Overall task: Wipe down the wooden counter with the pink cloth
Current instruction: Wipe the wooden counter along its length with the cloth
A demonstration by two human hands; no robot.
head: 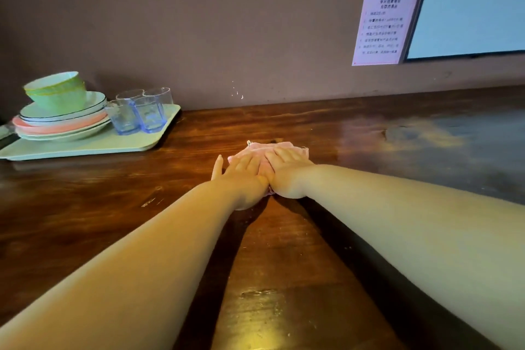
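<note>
Pressing flat, left hand (pixel 245 172) and right hand (pixel 285 169) lay side by side on the pink cloth (pixel 272 148), fingers straight, mid wooden counter (pixel 284 250) near the wall. Tray (pixel 85 148) with plates, glasses sat far left.

This looks like a small eatery or café. A long wooden bench (pixel 284 250) runs along a dark wall, carrying a tray (pixel 85 148) of stacked plates (pixel 61 122), bowls (pixel 56 92) and drinking glasses (pixel 142 112), with a printed notice (pixel 383 23) posted above.
</note>
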